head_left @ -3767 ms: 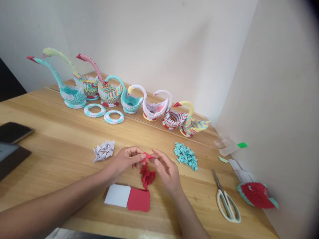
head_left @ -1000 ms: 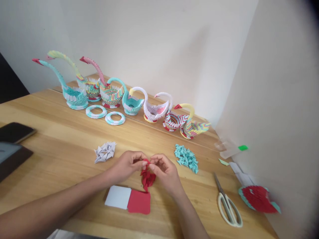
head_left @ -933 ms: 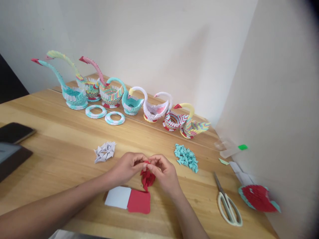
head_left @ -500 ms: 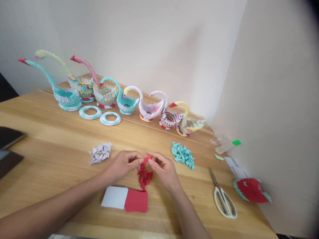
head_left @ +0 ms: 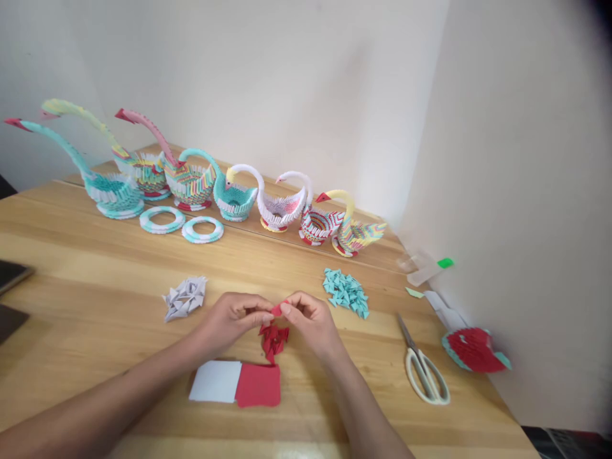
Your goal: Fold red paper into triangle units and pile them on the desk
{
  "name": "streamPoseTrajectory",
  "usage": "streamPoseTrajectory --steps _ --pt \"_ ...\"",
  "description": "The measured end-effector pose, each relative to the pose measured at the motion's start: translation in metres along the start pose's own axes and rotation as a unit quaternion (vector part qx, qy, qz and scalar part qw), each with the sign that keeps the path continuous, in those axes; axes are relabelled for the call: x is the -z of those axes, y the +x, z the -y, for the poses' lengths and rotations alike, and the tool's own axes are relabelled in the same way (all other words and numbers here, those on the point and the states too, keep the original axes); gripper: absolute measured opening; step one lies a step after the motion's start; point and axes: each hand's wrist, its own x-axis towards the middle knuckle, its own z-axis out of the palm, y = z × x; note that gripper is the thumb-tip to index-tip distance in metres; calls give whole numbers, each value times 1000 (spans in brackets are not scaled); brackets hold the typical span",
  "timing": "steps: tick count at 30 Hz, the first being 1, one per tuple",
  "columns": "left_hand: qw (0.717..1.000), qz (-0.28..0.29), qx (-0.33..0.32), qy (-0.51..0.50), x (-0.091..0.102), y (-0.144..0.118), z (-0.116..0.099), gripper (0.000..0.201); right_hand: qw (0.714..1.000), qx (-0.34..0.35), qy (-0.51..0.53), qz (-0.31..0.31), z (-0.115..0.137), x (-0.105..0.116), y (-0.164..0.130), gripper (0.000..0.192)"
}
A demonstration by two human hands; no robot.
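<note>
We see the left hand (head_left: 241,319) and the right hand (head_left: 310,319) meeting above the near part of the table (head_left: 335,255), each closed to a pinch, thumb against fingers, on one small red paper piece (head_left: 279,308). Just beneath them we find a pile of folded red pieces (head_left: 273,341), with white paper (head_left: 215,381) and red paper (head_left: 258,385) lying side by side on the near side. To the left we note folded grey pieces (head_left: 185,298); to the right, folded teal pieces (head_left: 346,293) and scissors (head_left: 414,350). Along the far side we count seven swan-shaped baskets of folded paper, their bodies open at the top. In the small teal basket (head_left: 236,207) we make out the inner wall, and in the white basket (head_left: 282,213) a pink patch; we cannot tell what the farthest left ones hold. Before the baskets lie two teal-and-white rings (head_left: 162,229).
</note>
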Motion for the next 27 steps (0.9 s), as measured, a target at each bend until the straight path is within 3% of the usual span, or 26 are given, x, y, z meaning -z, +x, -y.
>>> streamPoseTrajectory --steps 11,17,20,24,27 --pt "999 -31 20 31 -6 1 2 23 996 45 -78 -3 0 -5 -2 24" --pt "999 -6 33 -12 -7 1 9 29 996 50 -77 -6 0 -4 -3 30" --pt "990 -55 -55 115 -6 -1 9 22 999 17 -41 -13 -1 -2 -1 34" --pt "915 -102 -254 295 -4 -5 6 19 1000 -14 18 -10 0 0 0 36" --pt "900 -99 -289 312 -3 -5 5 21 998 -26 48 10 1 -2 -1 36"
